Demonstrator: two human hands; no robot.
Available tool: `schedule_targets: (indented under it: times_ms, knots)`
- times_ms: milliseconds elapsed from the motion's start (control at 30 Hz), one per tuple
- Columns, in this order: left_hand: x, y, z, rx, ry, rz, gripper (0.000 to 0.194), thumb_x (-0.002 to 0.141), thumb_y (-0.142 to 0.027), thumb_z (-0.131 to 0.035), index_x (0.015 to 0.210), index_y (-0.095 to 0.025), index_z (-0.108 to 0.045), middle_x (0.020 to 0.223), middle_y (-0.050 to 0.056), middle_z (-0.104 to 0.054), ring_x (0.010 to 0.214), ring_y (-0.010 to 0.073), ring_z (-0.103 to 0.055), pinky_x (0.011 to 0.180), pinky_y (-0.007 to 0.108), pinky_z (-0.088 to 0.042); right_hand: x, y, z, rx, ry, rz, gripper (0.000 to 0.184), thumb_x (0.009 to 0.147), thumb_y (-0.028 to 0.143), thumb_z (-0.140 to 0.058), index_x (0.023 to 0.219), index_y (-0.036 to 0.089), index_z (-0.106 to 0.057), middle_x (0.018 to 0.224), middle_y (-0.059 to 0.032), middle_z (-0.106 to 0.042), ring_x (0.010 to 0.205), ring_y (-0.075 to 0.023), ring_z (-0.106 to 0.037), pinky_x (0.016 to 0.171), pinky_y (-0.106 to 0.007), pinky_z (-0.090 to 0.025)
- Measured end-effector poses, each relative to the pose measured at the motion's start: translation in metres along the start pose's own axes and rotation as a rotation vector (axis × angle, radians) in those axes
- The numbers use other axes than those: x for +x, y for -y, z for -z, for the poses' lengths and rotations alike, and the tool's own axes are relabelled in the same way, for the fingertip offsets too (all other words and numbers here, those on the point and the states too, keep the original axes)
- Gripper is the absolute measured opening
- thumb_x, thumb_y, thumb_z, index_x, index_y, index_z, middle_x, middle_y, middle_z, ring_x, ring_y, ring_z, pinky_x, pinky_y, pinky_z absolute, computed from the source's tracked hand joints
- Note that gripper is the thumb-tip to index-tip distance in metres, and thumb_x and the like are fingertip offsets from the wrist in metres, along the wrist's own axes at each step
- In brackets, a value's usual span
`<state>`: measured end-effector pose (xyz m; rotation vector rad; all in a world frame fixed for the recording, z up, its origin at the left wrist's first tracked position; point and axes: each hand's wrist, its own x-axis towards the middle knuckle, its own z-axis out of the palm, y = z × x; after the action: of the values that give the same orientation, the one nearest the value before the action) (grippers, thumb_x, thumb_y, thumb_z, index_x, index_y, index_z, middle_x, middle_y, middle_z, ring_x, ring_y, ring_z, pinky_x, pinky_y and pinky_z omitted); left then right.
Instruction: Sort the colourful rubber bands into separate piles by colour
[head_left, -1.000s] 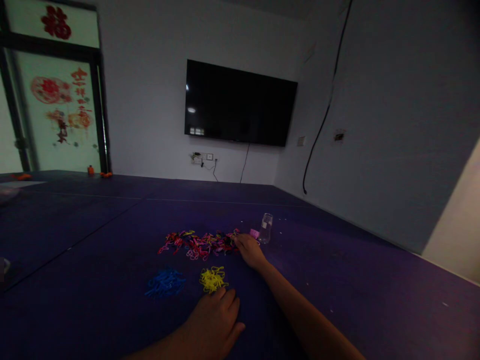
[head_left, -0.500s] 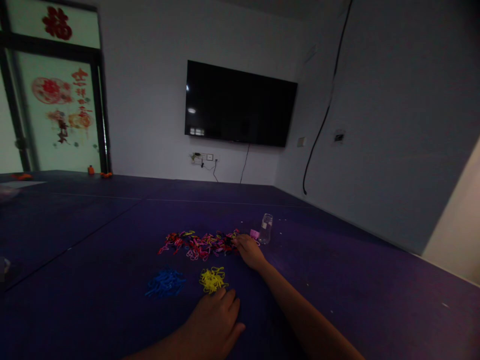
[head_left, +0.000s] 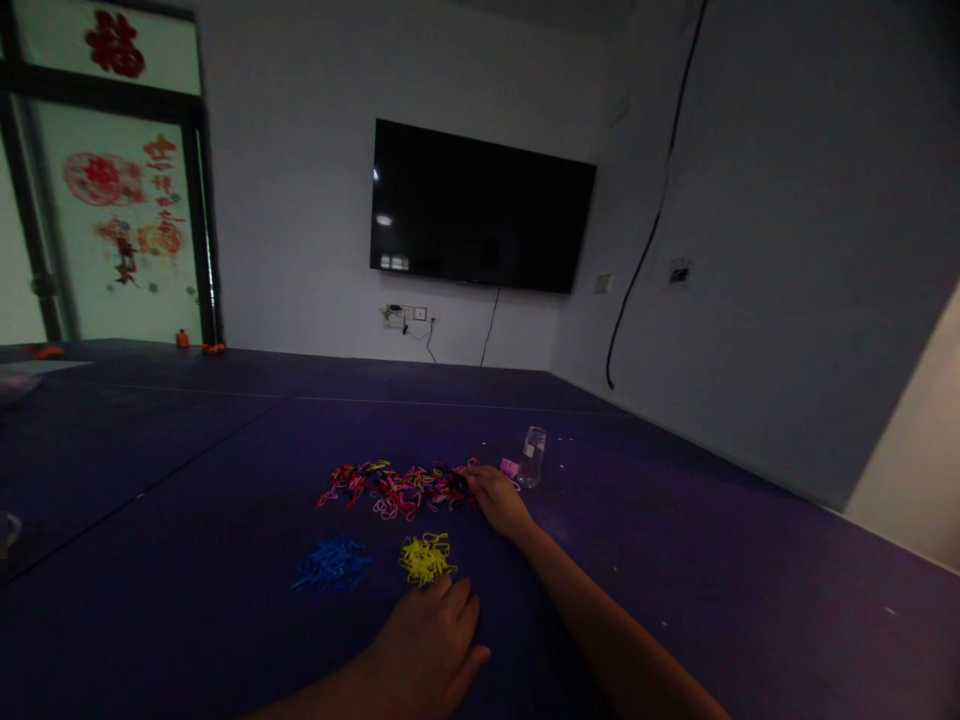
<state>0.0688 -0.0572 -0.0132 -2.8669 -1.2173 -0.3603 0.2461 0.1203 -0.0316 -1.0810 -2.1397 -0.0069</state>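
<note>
A long loose heap of mixed rubber bands (head_left: 397, 488), red, pink, black and a few yellow, lies across the purple surface. At its right end my right hand (head_left: 499, 498) has its fingers together, with the tips among dark bands; what they pinch is too small to make out. Closer to me is a small pile of yellow rubber bands (head_left: 425, 558). My left hand (head_left: 435, 640) rests palm down just in front of that pile, fingers loosely stretched and holding nothing. To the left of the yellow pile sits a pile of blue rubber bands (head_left: 331, 565).
Behind my right hand stand a clear plastic bottle (head_left: 532, 460) and a small pink cap (head_left: 509, 467). The purple surface (head_left: 225, 450) reaches to the wall, where a television (head_left: 480, 208) hangs. Several orange objects (head_left: 213, 349) lie near the door at far left.
My right hand's fingers have shifted very slightly among the bands at the heap's right end. The left hand and the piles look the same.
</note>
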Motion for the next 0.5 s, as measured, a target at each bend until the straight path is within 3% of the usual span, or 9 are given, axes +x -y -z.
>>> schedule_targets:
  times_ms: [300,500]
  knots:
    - [0.0001,0.0028,-0.0039,0.019,-0.016,-0.027,0.042,0.092,-0.034,-0.034,0.120,-0.010,-0.054,0.120,0.016,-0.057,0.110,0.0293,-0.050,0.091,0.042,-0.043,-0.0007,0.0038,0.0008,0.015,-0.052,0.022,0.041,0.094,0.031,-0.033,0.126,0.020,-0.055,0.130,-0.0101,-0.054,0.120,-0.0218,-0.049,0.102,-0.041,-0.037]
    - [-0.0001,0.0019,-0.0034,0.007,0.007,-0.019,0.041,0.092,-0.034,-0.036,0.120,-0.011,-0.054,0.121,0.015,-0.057,0.109,0.0287,-0.050,0.091,0.042,-0.044,-0.0003,-0.0005,-0.0008,0.136,-0.079,-0.002,0.042,0.094,0.036,-0.032,0.122,0.019,-0.059,0.124,-0.0109,-0.059,0.117,-0.0221,-0.052,0.102,-0.042,-0.038]
